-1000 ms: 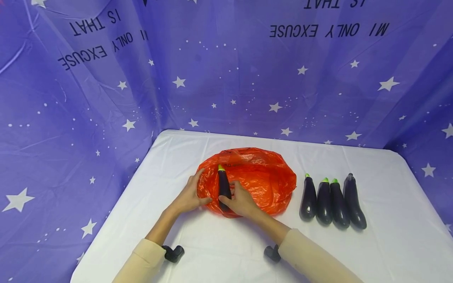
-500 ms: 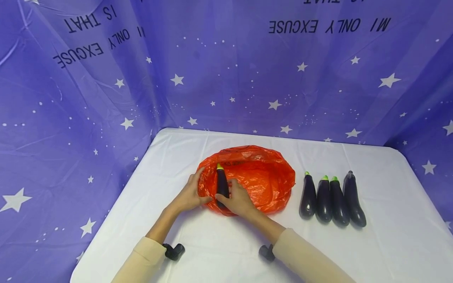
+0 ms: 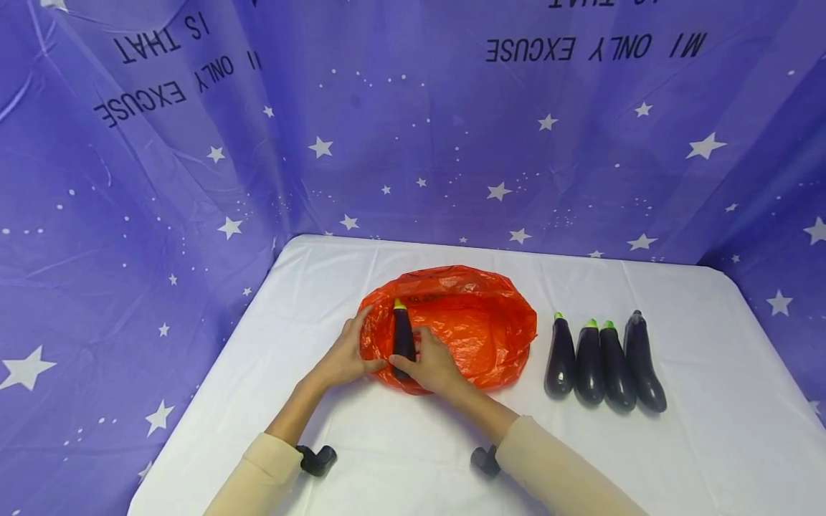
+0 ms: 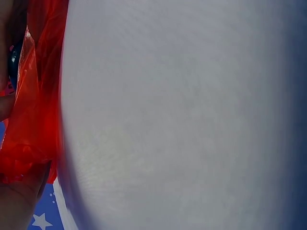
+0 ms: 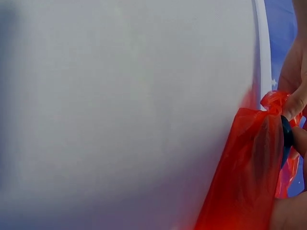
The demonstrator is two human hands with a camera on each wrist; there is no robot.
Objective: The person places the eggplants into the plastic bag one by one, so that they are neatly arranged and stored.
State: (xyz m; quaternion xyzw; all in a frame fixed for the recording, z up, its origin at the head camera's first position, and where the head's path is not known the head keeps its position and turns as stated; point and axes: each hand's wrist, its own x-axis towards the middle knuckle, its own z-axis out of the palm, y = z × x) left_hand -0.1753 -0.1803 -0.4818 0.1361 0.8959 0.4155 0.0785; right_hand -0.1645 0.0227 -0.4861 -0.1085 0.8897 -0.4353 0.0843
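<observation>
A red plastic bag [image 3: 477, 344] lies spread on the table with its mouth facing up. My left hand [image 3: 345, 356] grips the bag's left rim, thumb toward the near side. Inside the bag, at its left, my right hand [image 3: 434, 364] holds a dark purple eggplant [image 3: 403, 333], its green stem end pointing to the far side. In the right wrist view, the eggplant [image 5: 287, 136] shows as a dark edge behind the red film. The bag [image 4: 45, 120] fills the left side of the left wrist view, where only a sliver of eggplant shows.
Right of the bag, several eggplants [image 3: 590, 365] lie side by side in a row on the white-covered table [image 3: 710, 344]. Purple star-printed curtains [image 3: 452, 143] hang behind and at both sides. Black wrist devices [image 3: 317, 461] sit at both forearms.
My right hand and the eggplant have shifted slightly left inside the bag. My left hand keeps its place on the rim. The head view has tilted a little.
</observation>
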